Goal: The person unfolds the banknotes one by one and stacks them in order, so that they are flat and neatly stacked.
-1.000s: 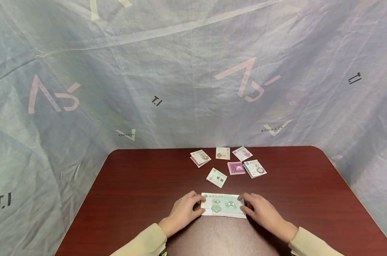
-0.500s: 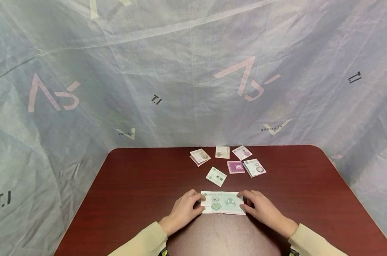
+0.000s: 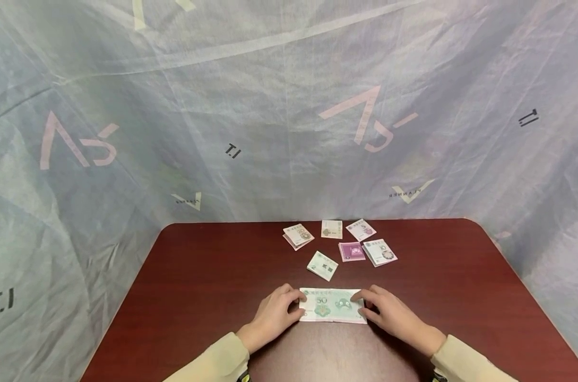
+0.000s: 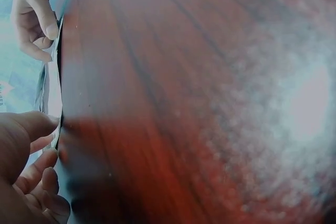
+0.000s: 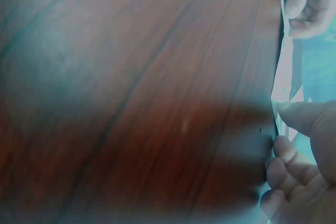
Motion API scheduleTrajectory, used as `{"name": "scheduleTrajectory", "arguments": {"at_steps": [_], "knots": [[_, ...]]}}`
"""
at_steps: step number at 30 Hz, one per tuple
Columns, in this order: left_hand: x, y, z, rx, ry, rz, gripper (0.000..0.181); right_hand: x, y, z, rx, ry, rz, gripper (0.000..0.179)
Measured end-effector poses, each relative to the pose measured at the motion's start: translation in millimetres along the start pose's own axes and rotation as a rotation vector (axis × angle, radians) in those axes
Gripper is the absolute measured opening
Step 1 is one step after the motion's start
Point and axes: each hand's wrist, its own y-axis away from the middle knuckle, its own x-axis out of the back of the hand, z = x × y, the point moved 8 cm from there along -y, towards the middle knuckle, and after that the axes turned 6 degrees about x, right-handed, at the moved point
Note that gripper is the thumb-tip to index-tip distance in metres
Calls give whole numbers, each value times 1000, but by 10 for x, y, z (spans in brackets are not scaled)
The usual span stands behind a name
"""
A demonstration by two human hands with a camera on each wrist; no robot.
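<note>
At the lower middle of the head view, the green banknote [image 3: 333, 306] marked 50 lay on the table [image 3: 198, 297], its long axis running left to right between your hands. Neither hand was nearer: your left hand [image 3: 272, 312] gripped the left end, thumb at the lower corner and fingertip above, with only a small gap between them. Your right hand [image 3: 389, 310] held the right end likewise, its forefinger reaching a little farther onto the printed face. Both wrist views showed the note almost edge-on.

Just above it in the frame sat a tilted green folded note [image 3: 322, 266]; higher and rightward, a purple paper [image 3: 352, 252] and a note marked 10 [image 3: 380, 252]. Behind the table hung a grey cloth [image 3: 269, 106].
</note>
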Motion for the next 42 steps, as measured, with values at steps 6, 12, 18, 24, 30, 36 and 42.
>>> {"name": "scheduleTrajectory", "arguments": {"at_steps": [6,12,18,24,30,36,42], "knots": [[23,-18,-12,4,-1,-8,16,9,21,25,-3,34,15,30],[54,-105,-24,12,1,-21,12,1,19,35,14,28,22,31],[184,-289,-116,68,109,53,4,0,38,30,7,33,11,31],[377,-582,-430,203,274,184,4,-7,36,12,22,66,-13,31],[450,-863,-778,379,434,272,8,6,49,37,19,77,-5,31],[310,-997,-971,529,558,242,15,-9,73,20,29,87,2,32],[276,-1081,-1048,630,634,268,17,-2,51,13,46,99,16,33]]}}
